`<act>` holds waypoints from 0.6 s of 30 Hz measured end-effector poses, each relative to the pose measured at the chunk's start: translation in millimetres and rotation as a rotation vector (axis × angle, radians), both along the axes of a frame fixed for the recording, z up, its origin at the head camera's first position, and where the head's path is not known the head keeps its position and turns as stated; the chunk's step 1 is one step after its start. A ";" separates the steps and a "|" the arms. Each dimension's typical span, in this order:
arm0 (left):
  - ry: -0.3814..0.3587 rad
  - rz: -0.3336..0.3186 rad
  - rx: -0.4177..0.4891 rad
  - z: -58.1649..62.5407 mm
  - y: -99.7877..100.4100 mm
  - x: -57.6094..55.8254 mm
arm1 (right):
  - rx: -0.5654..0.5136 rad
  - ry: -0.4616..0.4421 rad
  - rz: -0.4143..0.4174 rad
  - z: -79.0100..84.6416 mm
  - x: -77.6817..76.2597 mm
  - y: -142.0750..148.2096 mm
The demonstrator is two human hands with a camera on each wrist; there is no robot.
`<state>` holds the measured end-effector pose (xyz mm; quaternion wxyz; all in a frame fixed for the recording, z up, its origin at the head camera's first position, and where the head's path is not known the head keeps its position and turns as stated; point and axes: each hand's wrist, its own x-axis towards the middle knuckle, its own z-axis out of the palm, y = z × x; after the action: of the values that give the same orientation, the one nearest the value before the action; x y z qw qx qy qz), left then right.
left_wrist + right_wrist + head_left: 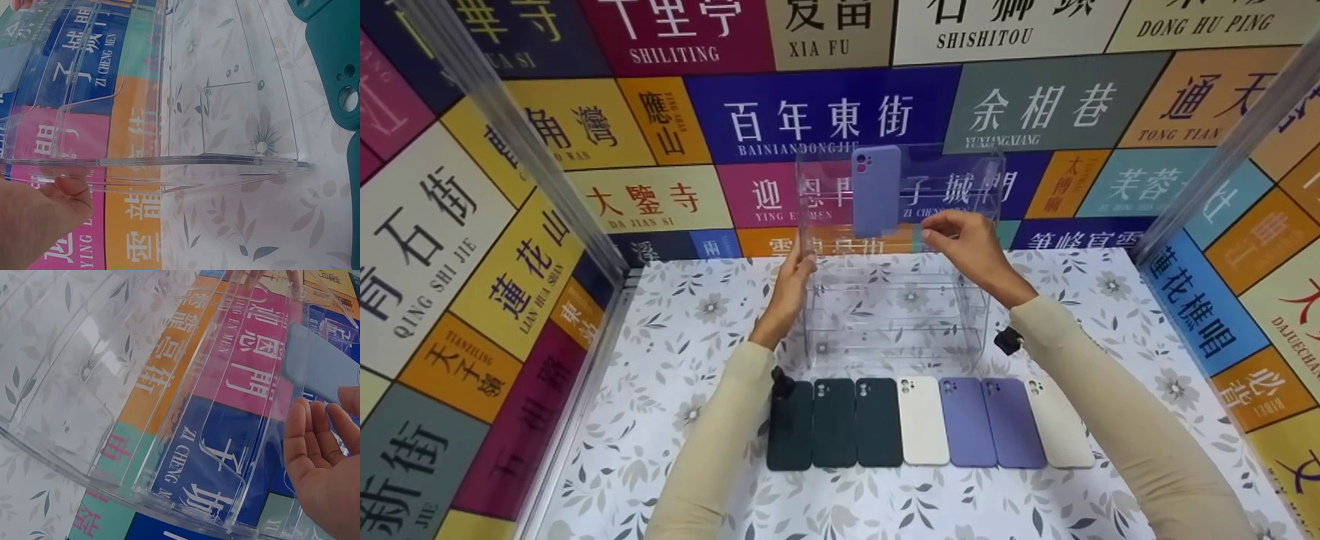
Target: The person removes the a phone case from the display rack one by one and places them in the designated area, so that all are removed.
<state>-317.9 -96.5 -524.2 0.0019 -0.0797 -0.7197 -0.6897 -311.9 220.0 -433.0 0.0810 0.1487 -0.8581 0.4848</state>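
A clear acrylic display rack (896,300) with stepped tiers stands in front of me. My left hand (789,289) grips its left side, and the thumb shows against the side panel (202,160) in the left wrist view. One lavender phone case (877,191) stands upright in the top tier, left of centre, its camera cutout at the upper left. Just right of this case is my right hand (969,244), fingers loosely bent and nothing held. The right wrist view has the hand (326,461) beside the case (323,363), apart from it.
Along the front of the rack lies a row of phone cases: three dark green ones (835,424), a white one (925,420), two purple ones (1014,421) and another white one (1061,424). A floral cloth (690,465) covers the table. Sign-printed panels (652,187) surround it.
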 end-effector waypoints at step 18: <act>-0.008 0.000 -0.002 -1.7 -0.5 -0.3 | -0.077 -0.029 0.007 13.8 -16.6 -13.2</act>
<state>-318.2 -97.0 -525.9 -0.0010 -0.0771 -0.7203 -0.6894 -328.5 206.8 -419.3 0.0725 0.1412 -0.8393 0.5199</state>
